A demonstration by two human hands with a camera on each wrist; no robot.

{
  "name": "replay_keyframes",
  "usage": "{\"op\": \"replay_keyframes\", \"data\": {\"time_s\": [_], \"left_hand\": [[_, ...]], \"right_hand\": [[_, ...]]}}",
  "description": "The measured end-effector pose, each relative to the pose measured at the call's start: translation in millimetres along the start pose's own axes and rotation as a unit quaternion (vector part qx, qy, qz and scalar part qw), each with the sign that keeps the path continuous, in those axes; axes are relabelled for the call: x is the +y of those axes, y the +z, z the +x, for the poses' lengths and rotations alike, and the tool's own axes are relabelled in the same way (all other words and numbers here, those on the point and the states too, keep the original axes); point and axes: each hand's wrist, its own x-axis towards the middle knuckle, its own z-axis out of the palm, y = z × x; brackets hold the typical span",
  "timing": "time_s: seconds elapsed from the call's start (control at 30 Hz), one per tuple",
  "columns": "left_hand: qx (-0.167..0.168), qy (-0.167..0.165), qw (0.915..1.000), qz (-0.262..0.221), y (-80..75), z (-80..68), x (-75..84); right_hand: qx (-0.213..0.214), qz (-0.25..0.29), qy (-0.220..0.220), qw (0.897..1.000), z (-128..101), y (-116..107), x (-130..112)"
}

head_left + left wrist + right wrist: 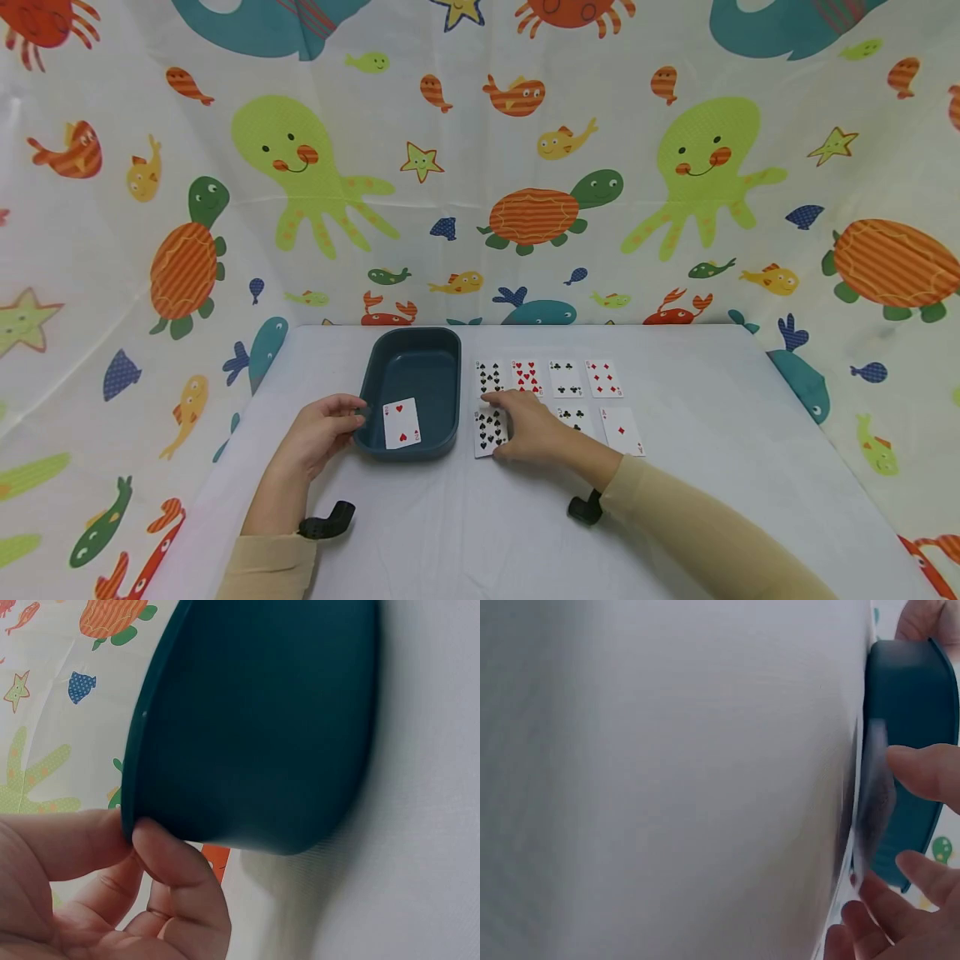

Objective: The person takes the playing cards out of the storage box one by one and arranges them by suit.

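I see a white table (465, 533) with a sheet printed with sea animals (315, 167) (octopus, turtles, fish) hanging behind it and at both sides. On the table stands a dark teal tray (375, 367), and inside it one red two card (401, 423) lies face up, near the front wall. Just to the right of the tray there are two rows of playing cards: four cards in the back row (547, 378), and in the front row a black spade card (490, 432), a club card (576, 418) partly hidden by the hand, and a red diamond card (622, 431).

The left hand (321, 433) lies at the front left corner of the tray, wrist low on the table. Its grip is on the tray rim: thumb and curled forefinger pinch the edge. The right hand (528, 429) reaches from the right, palm down, over the front row. Its fingers rest on the spade card and curl around its edges, so I read this grip as grasping the card.

The left wrist view shows the pinch very close: the tray (262, 727) wall fills the frame, with the fingertips (161, 851) closing on the rim, which the head view shows only small. The right wrist view shows mostly blurred table (667, 780), the tray (915, 690) at the edge, and a thin blurred card (874, 802) standing between the fingers (922, 769); the card face I cannot read there.
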Motion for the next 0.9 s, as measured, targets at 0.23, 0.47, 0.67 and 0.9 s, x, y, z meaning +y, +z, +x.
{"op": "replay_keyframes", "data": {"time_s": [0.23, 0.47, 0.67, 0.9], "left_hand": [[0.000, 0.002, 1.0000, -0.001, -1.0, 0.3, 1.6], [0.000, -0.001, 1.0000, -0.001, 0.5, -0.7, 2.2], [0.000, 0.000, 1.0000, 0.001, 0.2, -0.4, 2.5], [-0.003, 0.002, 1.0000, 0.002, -0.7, -1.6, 3.0]], "right_hand": [[0.010, 0.012, 0.000, 1.000, 1.5, 1.2, 0.4], [0.023, 0.023, 0.002, 0.999, 4.7, -1.9, 2.4], [0.029, 0.009, -0.045, 0.999, 6.7, -7.1, -5.9], [0.016, 0.004, -0.043, 0.999, 9.7, -11.2, -28.2]]}}
